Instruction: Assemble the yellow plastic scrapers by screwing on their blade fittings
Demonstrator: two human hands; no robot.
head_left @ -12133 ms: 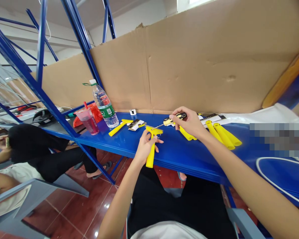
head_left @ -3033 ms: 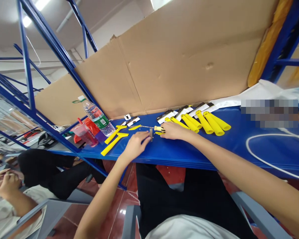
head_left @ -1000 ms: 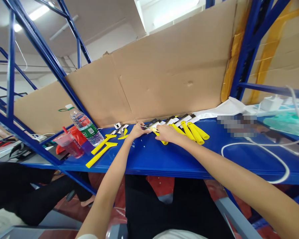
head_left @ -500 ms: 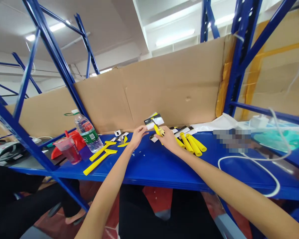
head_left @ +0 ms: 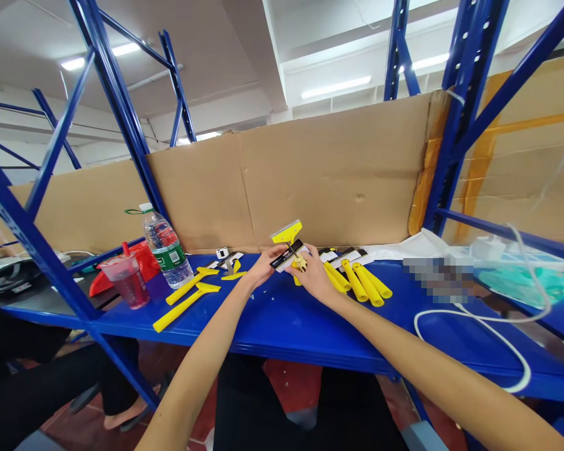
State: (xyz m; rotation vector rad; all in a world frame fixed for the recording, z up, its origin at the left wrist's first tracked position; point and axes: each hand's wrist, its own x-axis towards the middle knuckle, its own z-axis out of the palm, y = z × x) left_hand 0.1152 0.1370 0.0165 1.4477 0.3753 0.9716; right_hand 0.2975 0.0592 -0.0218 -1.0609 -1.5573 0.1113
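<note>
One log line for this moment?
left hand holds black rectangular card | right hand holds yellow-and-black screwdriver | yellow tubular handles on blue table

A tall brown cardboard partition (head_left: 338,181) stands along the back edge of a glossy blue counter (head_left: 319,341), creased vertically and dented, with brown packing tape (head_left: 420,194) down its right end. Blue steel uprights (head_left: 455,100) with diagonal braces flank the partition on both sides. To its right, beyond the frame, another cardboard sheet (head_left: 531,150) carries strips of orange-brown tape. Above the partition spreads a white ceiling (head_left: 207,37) with a deep beam (head_left: 249,50) and lit fluorescent tubes (head_left: 336,87). Well below it, under the counter, lies a dark red floor (head_left: 301,376).
</note>
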